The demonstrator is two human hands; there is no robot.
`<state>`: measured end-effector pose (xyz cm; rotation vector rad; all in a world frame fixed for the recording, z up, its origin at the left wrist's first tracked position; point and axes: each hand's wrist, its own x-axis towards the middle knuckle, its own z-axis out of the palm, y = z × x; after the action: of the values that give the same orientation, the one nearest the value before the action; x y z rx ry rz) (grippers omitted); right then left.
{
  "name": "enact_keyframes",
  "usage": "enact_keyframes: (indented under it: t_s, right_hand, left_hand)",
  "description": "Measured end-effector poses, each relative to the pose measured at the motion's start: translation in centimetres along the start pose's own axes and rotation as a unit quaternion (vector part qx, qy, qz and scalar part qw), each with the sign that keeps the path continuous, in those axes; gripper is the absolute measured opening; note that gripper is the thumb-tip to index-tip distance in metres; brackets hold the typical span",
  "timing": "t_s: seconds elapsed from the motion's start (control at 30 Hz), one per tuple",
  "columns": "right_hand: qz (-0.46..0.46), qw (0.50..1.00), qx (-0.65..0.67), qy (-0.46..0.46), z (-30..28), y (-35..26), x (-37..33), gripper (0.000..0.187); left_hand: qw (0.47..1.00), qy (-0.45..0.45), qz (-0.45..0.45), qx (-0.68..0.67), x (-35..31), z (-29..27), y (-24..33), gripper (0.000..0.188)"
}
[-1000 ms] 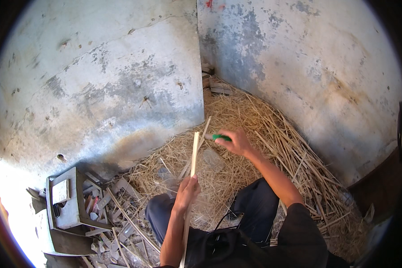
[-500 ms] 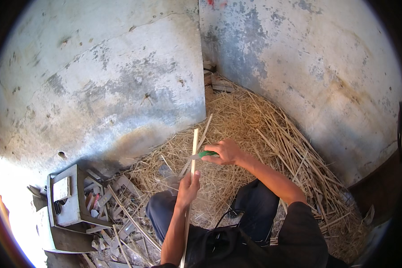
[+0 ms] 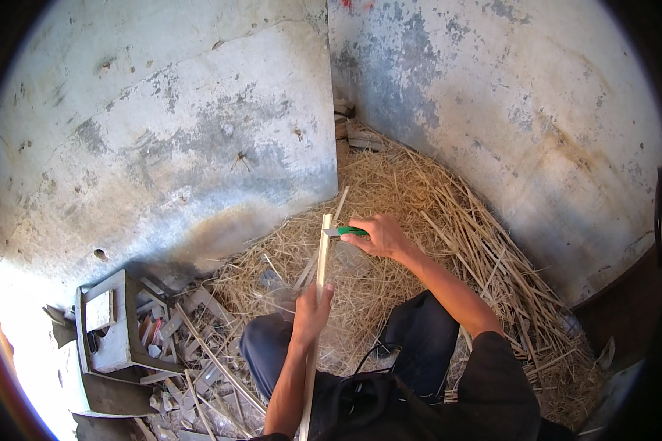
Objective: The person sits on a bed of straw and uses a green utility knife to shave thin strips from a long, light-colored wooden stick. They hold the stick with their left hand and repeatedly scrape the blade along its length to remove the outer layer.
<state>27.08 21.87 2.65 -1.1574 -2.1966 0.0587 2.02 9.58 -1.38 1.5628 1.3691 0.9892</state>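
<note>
Cream-coloured in the head view, a slim, straight-edged strip runs lengthwise between dark-clad knees; the left hand wraps its fingers around its middle, the right hand clasps a green-handled knife, flat metal blade against the strip near its far end, over matted, brittle straw beside flaking walls

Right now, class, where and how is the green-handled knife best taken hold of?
Probably by its green handle, coming from the right, as the right hand does: the blade points left, at the pale wooden strip, so the handle seems the safer end.
</note>
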Motion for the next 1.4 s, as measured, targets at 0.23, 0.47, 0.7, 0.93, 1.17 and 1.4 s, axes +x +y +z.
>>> enact_keyframes:
  t_s: [0.23, 0.47, 0.7, 0.93, 1.17, 1.4]
  right_hand:
    - [-0.032, 0.999, 0.014, -0.035, 1.2, 0.5, -0.6, 0.060]
    - [-0.070, 0.997, 0.016, -0.025, 1.7, -0.1, -0.2, 0.055]
    - [-0.078, 0.997, 0.012, 0.003, 2.1, 0.0, -0.4, 0.054]
    - [-0.074, 0.997, -0.007, -0.006, 1.5, -0.6, -0.3, 0.057]
    - [-0.067, 0.997, -0.025, 0.012, 1.4, -0.7, 0.0, 0.059]
    - [-0.039, 0.998, 0.005, 0.058, 1.1, 1.0, 0.5, 0.057]
  left_hand:
    - [0.996, -0.048, -0.031, -0.068, 0.8, -0.4, 1.4, 0.037]
    - [0.988, -0.032, -0.049, -0.142, 1.8, 0.4, 0.5, 0.034]
    - [0.998, 0.010, -0.011, -0.058, 1.8, 1.1, 0.4, 0.033]
    - [0.997, 0.044, 0.059, -0.017, 1.8, 1.2, -0.7, 0.034]
    - [0.998, 0.029, 0.048, -0.022, 1.5, 1.0, -1.0, 0.036]
    - [0.999, 0.020, 0.037, -0.018, 0.9, 1.3, -1.6, 0.038]
